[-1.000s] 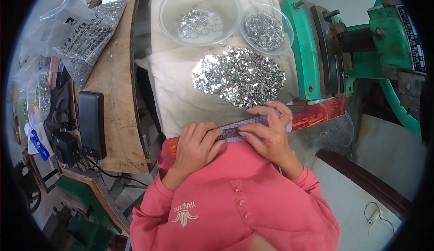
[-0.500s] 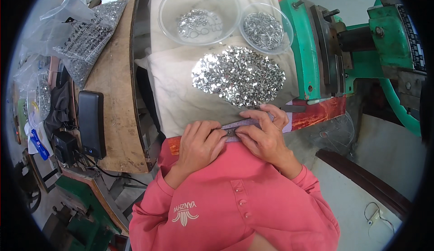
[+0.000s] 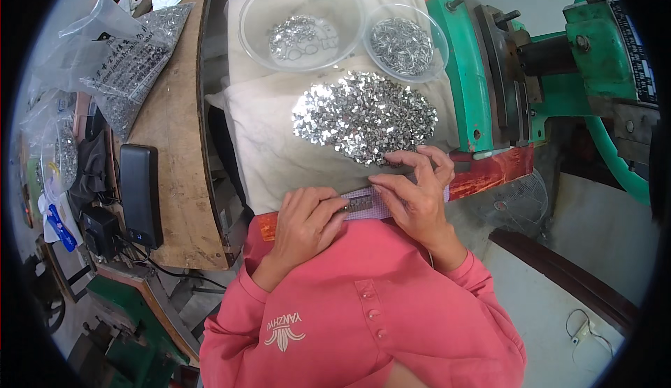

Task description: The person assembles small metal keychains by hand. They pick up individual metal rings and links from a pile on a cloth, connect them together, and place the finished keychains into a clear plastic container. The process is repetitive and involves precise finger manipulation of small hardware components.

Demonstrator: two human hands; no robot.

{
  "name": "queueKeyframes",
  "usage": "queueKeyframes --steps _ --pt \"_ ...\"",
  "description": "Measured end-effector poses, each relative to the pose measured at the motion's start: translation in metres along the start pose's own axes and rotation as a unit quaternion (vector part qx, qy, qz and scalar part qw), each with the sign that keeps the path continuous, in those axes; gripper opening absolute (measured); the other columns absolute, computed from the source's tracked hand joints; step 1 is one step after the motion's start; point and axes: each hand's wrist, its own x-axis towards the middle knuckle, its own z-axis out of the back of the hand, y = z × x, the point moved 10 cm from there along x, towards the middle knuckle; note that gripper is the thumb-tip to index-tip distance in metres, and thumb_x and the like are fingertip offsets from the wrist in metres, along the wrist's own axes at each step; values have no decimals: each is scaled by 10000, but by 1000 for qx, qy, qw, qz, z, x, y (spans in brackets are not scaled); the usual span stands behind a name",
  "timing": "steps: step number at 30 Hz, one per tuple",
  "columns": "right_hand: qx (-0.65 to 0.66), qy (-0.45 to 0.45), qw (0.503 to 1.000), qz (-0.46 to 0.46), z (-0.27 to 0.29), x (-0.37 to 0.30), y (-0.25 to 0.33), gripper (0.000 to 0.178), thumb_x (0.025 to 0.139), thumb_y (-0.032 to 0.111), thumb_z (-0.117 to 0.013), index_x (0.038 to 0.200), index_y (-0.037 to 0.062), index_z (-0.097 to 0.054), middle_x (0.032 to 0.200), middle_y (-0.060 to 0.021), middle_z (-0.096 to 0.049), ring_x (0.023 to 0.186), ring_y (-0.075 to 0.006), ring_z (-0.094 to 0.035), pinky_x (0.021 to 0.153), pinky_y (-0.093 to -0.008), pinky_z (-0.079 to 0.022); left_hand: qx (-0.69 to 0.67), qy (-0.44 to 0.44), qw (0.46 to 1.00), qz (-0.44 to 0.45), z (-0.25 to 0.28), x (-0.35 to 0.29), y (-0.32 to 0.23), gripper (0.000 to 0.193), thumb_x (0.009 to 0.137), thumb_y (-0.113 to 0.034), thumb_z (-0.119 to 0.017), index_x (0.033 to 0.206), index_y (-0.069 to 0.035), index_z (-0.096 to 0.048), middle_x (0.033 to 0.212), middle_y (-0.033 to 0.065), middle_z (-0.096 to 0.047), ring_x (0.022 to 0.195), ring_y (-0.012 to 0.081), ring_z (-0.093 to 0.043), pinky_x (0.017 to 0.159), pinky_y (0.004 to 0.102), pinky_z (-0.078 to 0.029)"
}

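Note:
My left hand (image 3: pixel 307 219) is closed, its thumb and fingertips pinching the left end of a small dark metal strip (image 3: pixel 361 203) over a checked cloth (image 3: pixel 377 208) at the near edge. To its right, my right hand (image 3: pixel 422 194) is bent, thumb and one finger pressed together just beyond the strip. Whatever is between those tips is too small to make out. Another finger of that hand reaches to the near edge of a heap of small shiny metal pieces (image 3: pixel 367 117). The heap lies on a beige cloth (image 3: pixel 262 122).
Beyond the heap stand a large clear tub (image 3: pixel 244 28) with metal pieces and a smaller bowl (image 3: pixel 442 63) of thin metal pins. A green machine (image 3: pixel 465 73) flanks the right. On the wooden table (image 3: pixel 183 143) at left lie a plastic bag (image 3: pixel 143 56) and a black power bank (image 3: pixel 140 196).
My right hand has lifted off the metal strip and moved up and slightly right, toward the heap. More of the strip shows now. My left hand has kept its place and hold.

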Motion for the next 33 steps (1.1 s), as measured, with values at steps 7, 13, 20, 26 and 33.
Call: queueKeyframes --steps 7,13,20,26,33 --pt "32 29 998 46 -8 -5 19 163 700 214 -825 849 228 -760 1179 40 -639 1223 -290 -409 986 -422 -273 -33 6 998 50 1 -15 15 369 706 -97 -855 1006 -29 -653 1112 142 -580 974 302 -607 791 378 -530" --pt "20 56 995 78 -24 -7 35 130 703 232 -814 811 212 -744 1188 41 -637 1210 -284 -418 990 -419 -277 -41 7 998 45 1 -15 15 363 706 -80 -847 1009 -30 -653 1112 141 -578 980 295 -609 785 372 -534" --pt "-12 32 994 104 -24 -9 41 121 697 216 -811 769 200 -716 1177 59 -649 1217 -274 -427 987 -414 -275 -77 14 995 68 -1 -14 16 323 729 -71 -806 991 -11 -626 1109 152 -576 955 334 -588 801 414 -486" --pt "-23 25 994 105 -20 -7 42 147 686 209 -824 754 194 -694 1169 55 -653 1231 -271 -422 991 -409 -266 -62 8 997 51 -1 -12 15 313 720 -67 -807 974 -26 -628 1092 137 -582 932 315 -588 776 402 -485" --pt "-38 53 994 87 -18 -4 42 141 701 215 -802 824 208 -733 1179 55 -640 1212 -255 -421 964 -406 -277 -33 8 999 42 0 -2 7 270 718 -61 -791 940 -37 -640 1025 114 -606 880 300 -575 754 396 -466"
